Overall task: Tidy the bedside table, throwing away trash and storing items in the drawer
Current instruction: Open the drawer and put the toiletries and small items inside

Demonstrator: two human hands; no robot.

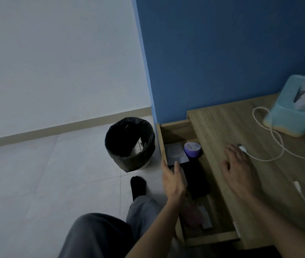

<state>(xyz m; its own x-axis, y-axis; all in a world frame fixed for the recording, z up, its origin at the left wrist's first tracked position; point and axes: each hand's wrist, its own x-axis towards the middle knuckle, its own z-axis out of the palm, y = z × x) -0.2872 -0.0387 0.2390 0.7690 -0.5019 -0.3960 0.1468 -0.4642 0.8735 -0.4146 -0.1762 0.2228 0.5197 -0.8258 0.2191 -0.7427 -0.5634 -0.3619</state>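
Item one: bedside table (222,131), wooden, against the blue wall; I log its drawer (174,133) pulled out to the side.

Item two: drawer contents. A purple-lidded jar (192,148) stands near the back, just beside a flat grey packet (176,152). A black flat object (197,180) lies in the middle. Toward the front I see a pinkish blurred item and a pale strip, neither identifiable.

Item three: my left hand (173,181), over the drawer's outer edge, fingers loosely curled, thumb at the drawer's side rim. Something pale shows under the fingers; I cannot tell whether it is held.

Item four: my right hand (238,168), palm down on the tabletop, fingers spread and relaxed, holding nothing. Its fingertips lie just beside the plug end (242,148) of a white cable (276,138) looping across the table.

Item five: a light blue tissue box (295,116), back right of the table, well apart from both hands.

Item six: a bin (129,144) with a black liner on the floor, near the drawer, holding a piece of packaging.
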